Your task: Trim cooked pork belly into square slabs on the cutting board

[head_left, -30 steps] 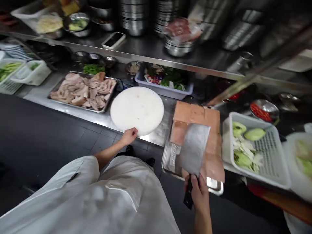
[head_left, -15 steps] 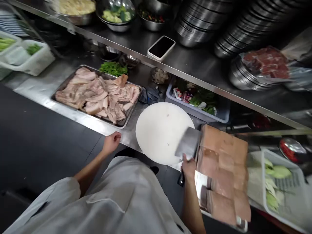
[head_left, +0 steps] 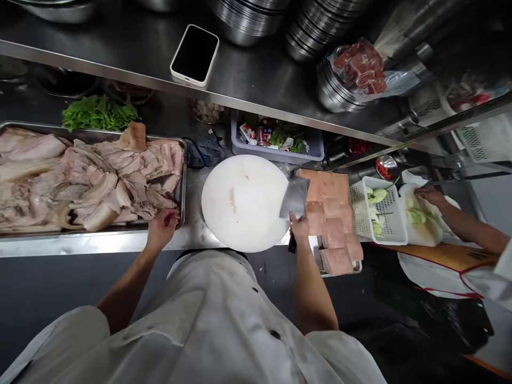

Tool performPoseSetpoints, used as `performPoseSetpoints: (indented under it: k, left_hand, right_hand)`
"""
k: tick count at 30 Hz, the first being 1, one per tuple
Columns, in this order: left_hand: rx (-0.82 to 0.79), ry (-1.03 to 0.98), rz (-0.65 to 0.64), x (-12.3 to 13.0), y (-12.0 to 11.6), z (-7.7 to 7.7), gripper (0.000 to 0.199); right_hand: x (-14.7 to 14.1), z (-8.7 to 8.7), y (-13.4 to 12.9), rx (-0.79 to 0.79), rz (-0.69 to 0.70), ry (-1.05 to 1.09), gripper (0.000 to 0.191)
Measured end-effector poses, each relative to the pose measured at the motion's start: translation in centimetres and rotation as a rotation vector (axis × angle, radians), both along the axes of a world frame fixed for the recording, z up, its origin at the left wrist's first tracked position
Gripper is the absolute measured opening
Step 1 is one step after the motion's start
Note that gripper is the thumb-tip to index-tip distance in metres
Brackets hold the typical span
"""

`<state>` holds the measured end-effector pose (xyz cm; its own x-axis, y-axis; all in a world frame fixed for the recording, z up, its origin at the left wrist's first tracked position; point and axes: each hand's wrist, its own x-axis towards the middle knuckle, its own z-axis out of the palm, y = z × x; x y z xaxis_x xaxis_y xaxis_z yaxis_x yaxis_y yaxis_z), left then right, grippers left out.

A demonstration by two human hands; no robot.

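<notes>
My right hand [head_left: 300, 228] is wrapped round the handle of a broad cleaver [head_left: 295, 197], whose blade overlaps the right edge of a round white cutting board [head_left: 244, 205]. A few small scraps lie on the board. Right of the cleaver, square skin-on meat blocks [head_left: 334, 213] sit in rows on a metal tray. My left hand [head_left: 163, 226] is at the front right corner of a metal tray [head_left: 183, 186] heaped with pale sliced meat [head_left: 92, 176]. Its fingers are curled in; whether they pinch anything is too small to tell.
A steel shelf [head_left: 256, 80] crosses behind the board, bearing a phone [head_left: 195, 55] and stacked bowls [head_left: 250, 18]. Beneath are leafy greens [head_left: 98, 113] and a grey bin [head_left: 280, 153]. At right, a co-worker's hand [head_left: 430, 196] is near a white basket [head_left: 400, 224].
The view has shifted right, bringing a co-worker into sight. My left hand has moved up to the edge of the sliced-meat tray. My right hand still holds the cleaver beside the meat blocks.
</notes>
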<state>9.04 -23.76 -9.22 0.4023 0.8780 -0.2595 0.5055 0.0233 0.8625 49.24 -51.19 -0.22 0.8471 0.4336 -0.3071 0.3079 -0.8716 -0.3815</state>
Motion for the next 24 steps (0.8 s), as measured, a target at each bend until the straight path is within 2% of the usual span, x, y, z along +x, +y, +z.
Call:
performPoseSetpoints:
  k: [3, 6, 9, 12, 15, 17, 20, 22, 24]
  left_hand:
    - [-0.062, -0.001, -0.016, 0.5, -0.9, -0.6, 0.029]
    - [-0.045, -0.028, -0.038, 1.8, -1.7, 0.0, 0.03]
    - [-0.017, -0.034, 0.008, 2.2, -3.1, 1.0, 0.029]
    - [0.002, -0.006, 0.118, 1.0, -5.9, 1.8, 0.029]
    - [0.011, 0.04, 0.254, -0.6, -10.0, 1.9, 0.031]
    - [0.013, 0.106, 0.348, -1.5, -13.3, 1.8, 0.03]
    - [0.01, 0.259, 0.484, -2.2, -19.0, 2.1, 0.028]
    - [-0.006, 0.353, 0.542, -2.5, -23.5, 2.7, 0.027]
    - [-0.047, 0.434, 0.585, -2.9, -28.1, 3.3, 0.023]
  right_hand:
    - [0.2, -2.0, 4.6, -0.062, 0.04, -0.018, 0.039]
    - [-1.6, -4.0, 8.6, -0.059, 0.214, 0.046, 0.037]
    - [-1.7, -3.9, 9.3, -0.041, 0.421, 0.092, 0.039]
    - [2.4, -2.7, 8.7, -0.058, 0.558, 0.075, 0.034]
    - [7.6, -2.4, 10.2, -0.096, 0.621, 0.011, 0.031]
    - [8.9, -2.9, 12.6, -0.104, 0.685, -0.018, 0.033]
    - [7.6, -3.4, 16.5, -0.085, 0.865, -0.001, 0.035]
    - [6.5, -3.1, 18.2, -0.057, 1.041, 0.042, 0.035]
    - [6.9, -2.8, 20.0, -0.038, 1.231, 0.087, 0.034]
